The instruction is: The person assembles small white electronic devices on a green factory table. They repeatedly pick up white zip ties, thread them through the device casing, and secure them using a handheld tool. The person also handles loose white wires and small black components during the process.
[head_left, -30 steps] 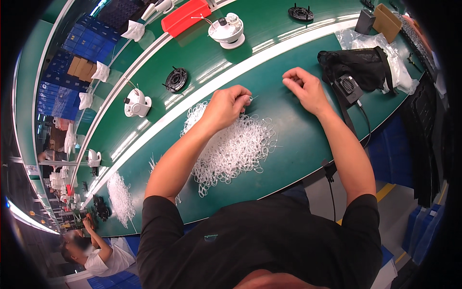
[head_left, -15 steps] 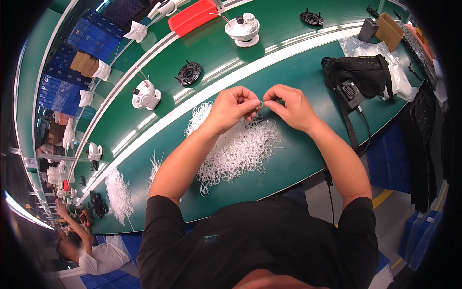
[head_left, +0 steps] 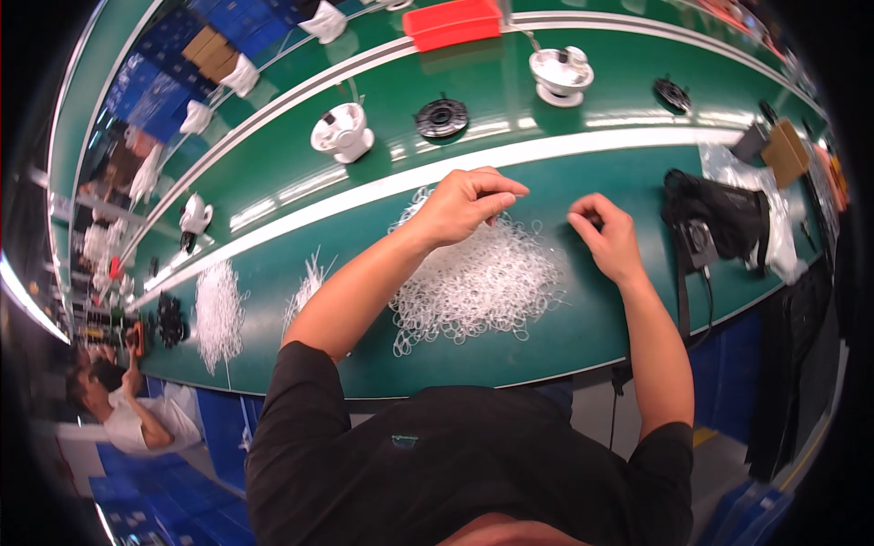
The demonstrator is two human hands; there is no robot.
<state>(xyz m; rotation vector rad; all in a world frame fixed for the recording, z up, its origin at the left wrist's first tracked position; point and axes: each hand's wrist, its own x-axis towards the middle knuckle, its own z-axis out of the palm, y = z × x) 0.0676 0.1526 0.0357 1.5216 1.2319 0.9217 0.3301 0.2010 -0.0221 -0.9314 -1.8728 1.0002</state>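
A heap of thin white looped cords (head_left: 478, 296) lies on the green table in front of me. My left hand (head_left: 466, 207) hovers over the far part of the heap, its thumb and forefinger pinched together. Anything between those fingertips is too small to make out. Right of the heap, apart from the left, my right hand (head_left: 606, 238) is held above the table with its fingers curled in and the thumb near the forefinger. What it may hold is hidden.
Smaller bunches of white cords (head_left: 218, 314) (head_left: 309, 289) lie to the left. Beyond a white rail, a green belt carries white round-bodied units (head_left: 342, 133) (head_left: 561, 75), black discs (head_left: 442, 118) and a red bin (head_left: 452, 25). A black bag (head_left: 715, 214) rests at right; a co-worker (head_left: 137, 409) sits far left.
My hands were close together at a small white loop; now they are apart, the right one lower and further right. The whole view has turned, shifting the belt items rightward in the picture.
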